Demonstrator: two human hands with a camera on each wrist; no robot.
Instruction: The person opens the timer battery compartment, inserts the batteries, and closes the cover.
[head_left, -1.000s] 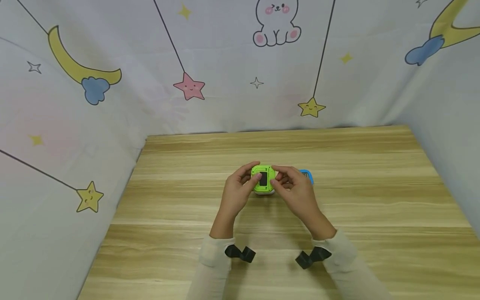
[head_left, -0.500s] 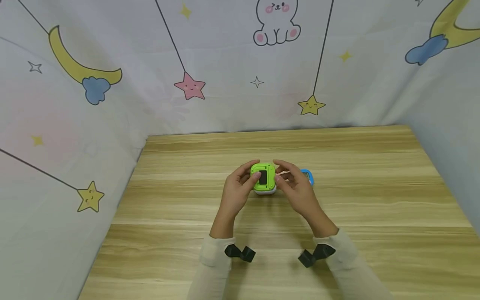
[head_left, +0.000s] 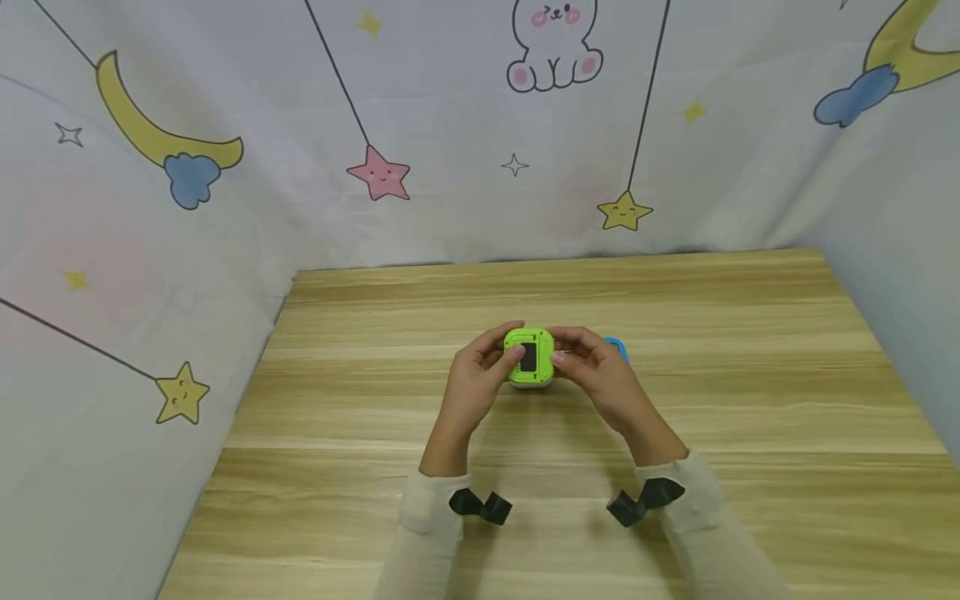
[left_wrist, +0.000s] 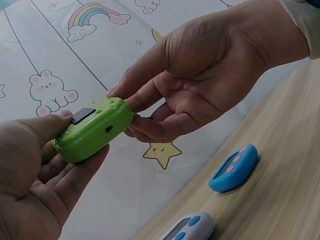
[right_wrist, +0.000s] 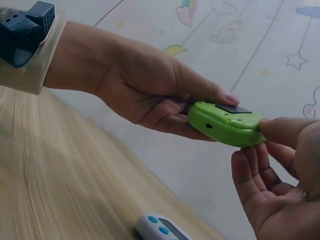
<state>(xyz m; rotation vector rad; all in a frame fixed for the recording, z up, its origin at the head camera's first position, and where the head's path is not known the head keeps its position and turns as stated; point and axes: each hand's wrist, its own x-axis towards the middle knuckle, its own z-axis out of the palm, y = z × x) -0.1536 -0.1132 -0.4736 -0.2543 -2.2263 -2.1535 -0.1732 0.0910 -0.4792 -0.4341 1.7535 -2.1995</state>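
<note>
A lime-green digital timer with rounded corners is held up over the table, its back with a black rectangular patch facing me. My left hand grips its left side, thumb on the patch and fingers underneath. At the opposite edge my right hand pinches the timer between thumb and fingertips. A small dark slot shows on the timer's side. Its front is hidden. On the table lie a white timer with blue buttons, mostly hidden in the head view, and a blue timer with pink buttons.
The wood-grain table spreads around both arms. White cloth printed with stars, moons and animals hangs behind and beside it. Each wrist carries a black camera mount, such as the right one. The blue timer sits partly behind the right hand.
My right thumb has shifted from the green timer's face to its right edge, and the right wrist has swung outward. The left hand stays almost still; the timer has moved slightly right.
</note>
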